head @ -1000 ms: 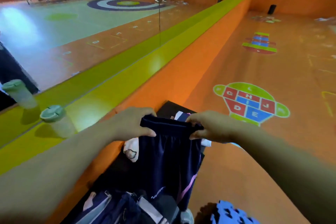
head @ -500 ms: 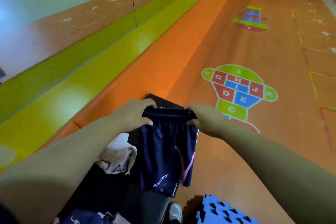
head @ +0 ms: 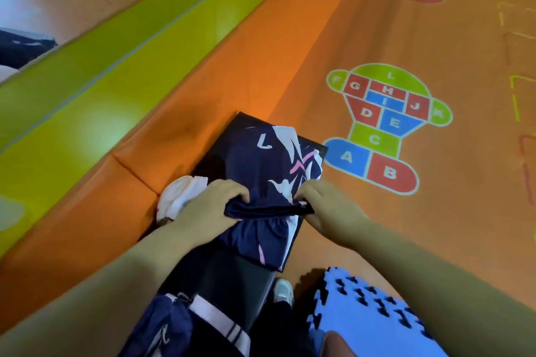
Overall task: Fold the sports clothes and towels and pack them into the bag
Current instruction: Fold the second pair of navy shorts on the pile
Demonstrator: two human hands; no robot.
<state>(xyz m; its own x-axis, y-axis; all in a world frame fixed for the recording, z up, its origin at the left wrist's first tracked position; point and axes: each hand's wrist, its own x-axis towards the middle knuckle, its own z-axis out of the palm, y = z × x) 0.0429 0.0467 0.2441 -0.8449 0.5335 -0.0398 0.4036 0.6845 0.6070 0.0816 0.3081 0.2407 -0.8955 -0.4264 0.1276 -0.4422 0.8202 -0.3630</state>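
**Shorts Held at Waistband: Slip and Misfold Hazards**

The left hand [head: 208, 206] and right hand [head: 327, 206] each gripped one end of the waistband of the navy shorts [head: 258, 238], fingers curled tight around it. The shorts lay on the black bench [head: 232, 275], partly over a patterned navy garment [head: 269, 151]. A white garment [head: 179, 197] sat bunched beside the left hand. The bag [head: 162, 327] waited at the near end.

Likely faults: the slick fabric near the bench edge could slide to the floor on release, and a fold could drag the garment beneath along with it.
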